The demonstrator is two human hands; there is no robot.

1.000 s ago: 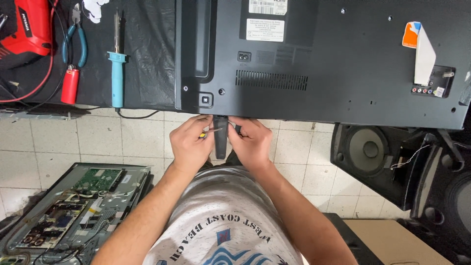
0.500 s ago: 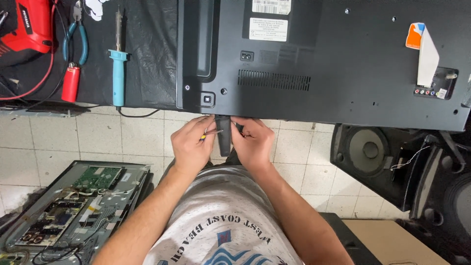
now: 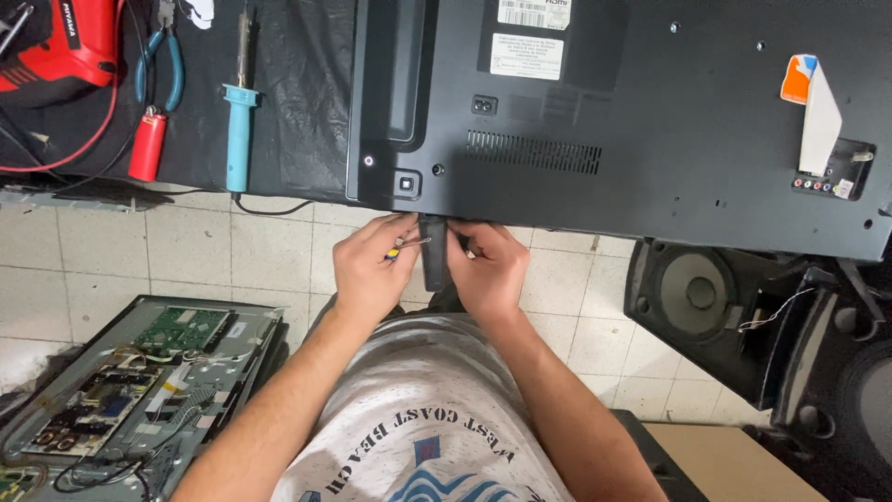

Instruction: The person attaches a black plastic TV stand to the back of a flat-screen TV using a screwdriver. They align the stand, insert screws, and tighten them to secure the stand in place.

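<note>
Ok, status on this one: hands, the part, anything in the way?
Left hand holding a small screwdriver, tip at the black stand neck. Right hand gripping the neck at the TV back edge. Nothing blocking.

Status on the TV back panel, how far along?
Done: the television lies face down on the bench. In hand: left hand holds a small screwdriver against the black stand neck; right hand steadies it. Left: back cover remains on.
</note>
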